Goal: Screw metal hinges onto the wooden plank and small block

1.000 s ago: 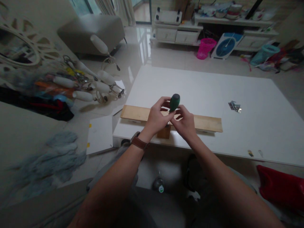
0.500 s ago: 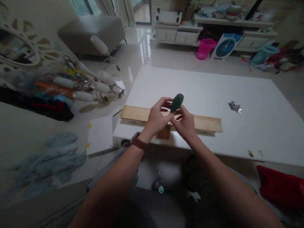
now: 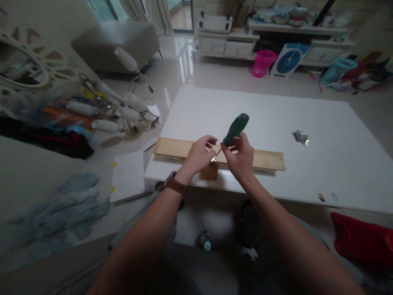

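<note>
My right hand [image 3: 241, 157] is closed on a screwdriver [image 3: 236, 128] with a green handle, its grip leaning up and to the right. The thin shaft points down to a small shiny metal hinge [image 3: 213, 161]. This hinge sits where a long pale wooden board [image 3: 267, 159] meets a short brown wood piece [image 3: 209, 172]. My left hand [image 3: 200, 155] rests over the board just left of the hinge, its thumb and curved fingers apart. Part of the board is hidden behind both hands.
The white table [image 3: 307, 176] carries a pile of metal hinges [image 3: 301, 137] at right and small bits [image 3: 321, 197] near its front edge. A white panel [image 3: 127, 176] stands at left. A red item [image 3: 362, 241] lies lower right. White-handled lamps or tools [image 3: 106, 126] stand beyond the left edge.
My left hand has come away from the screwdriver and lowered toward the board. The screwdriver now tilts further right in my right hand, and the hinge is more exposed.
</note>
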### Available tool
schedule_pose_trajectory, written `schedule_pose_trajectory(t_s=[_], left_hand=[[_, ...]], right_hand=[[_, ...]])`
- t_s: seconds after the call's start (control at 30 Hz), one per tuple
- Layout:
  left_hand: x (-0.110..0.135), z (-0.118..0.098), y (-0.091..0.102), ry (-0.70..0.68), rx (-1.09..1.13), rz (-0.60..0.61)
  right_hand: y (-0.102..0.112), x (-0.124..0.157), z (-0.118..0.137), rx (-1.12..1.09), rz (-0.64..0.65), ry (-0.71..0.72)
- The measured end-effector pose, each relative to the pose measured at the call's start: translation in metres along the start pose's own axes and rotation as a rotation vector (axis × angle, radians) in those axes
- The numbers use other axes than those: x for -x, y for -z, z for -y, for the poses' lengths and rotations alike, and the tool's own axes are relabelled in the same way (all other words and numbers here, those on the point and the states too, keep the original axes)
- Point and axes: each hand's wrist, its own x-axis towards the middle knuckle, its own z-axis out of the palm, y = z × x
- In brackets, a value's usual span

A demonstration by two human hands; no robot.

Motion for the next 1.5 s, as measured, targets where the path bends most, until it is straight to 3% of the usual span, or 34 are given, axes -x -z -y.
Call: schedule_pose_trajectory(t_s=[0.07, 0.23, 0.53, 0.73, 0.93, 1.17, 1.5], left_hand=[[0.003, 0.013, -0.004, 0.041, -0.131, 0.082], [0.009, 0.025, -0.016, -0.012, -0.33, 0.182], [0.006, 0.021, -0.018, -0.073, -0.616, 0.255], [0.005, 0.004, -0.017, 0.056, -0.788, 0.389], [0.005, -0.002, -0.019, 0.123, -0.834, 0.345], [0.007, -0.004, -0.021, 0.153, -0.835, 0.3], [0.004, 0.004, -0.008, 0.119, -0.698, 0.373]], right_hand=[[0.002, -0.002, -0.001, -0.005, -0.03, -0.004], [0.012, -0.004, -0.004, -0.009, -0.05, -0.01], [0.033, -0.006, -0.007, -0.028, -0.11, -0.028], [0.042, -0.014, -0.02, -0.092, -0.191, -0.036], [0.048, -0.019, -0.024, -0.161, -0.249, -0.056], [0.053, -0.016, -0.022, -0.165, -0.227, -0.067], [0.058, -0.019, -0.028, -0.142, -0.231, -0.062]])
